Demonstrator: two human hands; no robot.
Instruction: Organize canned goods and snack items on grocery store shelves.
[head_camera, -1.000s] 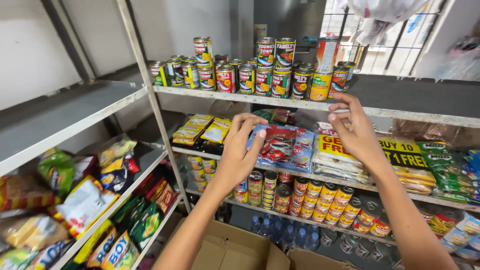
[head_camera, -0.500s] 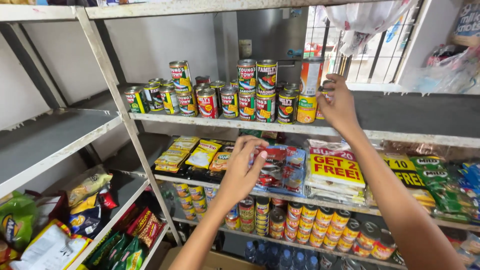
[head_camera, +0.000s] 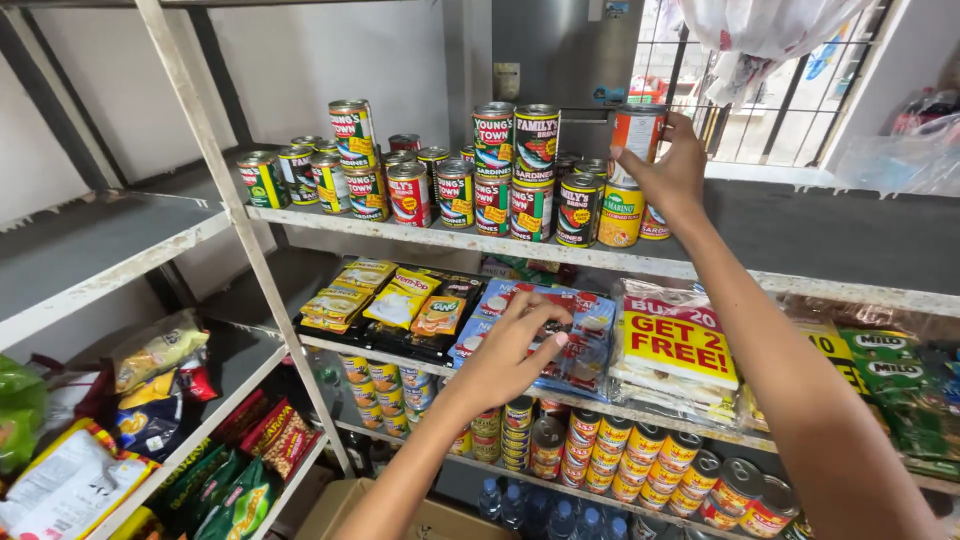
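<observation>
Right hand (head_camera: 668, 170) up at the top shelf (head_camera: 800, 275), fingers wrapped round an orange-and-white can (head_camera: 636, 135) at the right end of the stacked cans (head_camera: 480, 180); palm hides the can's right side. Left hand (head_camera: 510, 350) lower, fingers half curled, loose, over blue sachet packs (head_camera: 590, 315) on the middle shelf; contact unclear. Bottom-row cans (head_camera: 640, 470) partly cut off.

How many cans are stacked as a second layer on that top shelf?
4: one at the left, two side by side in the middle, and one held by the right hand at. Others behind may be hidden.
</observation>
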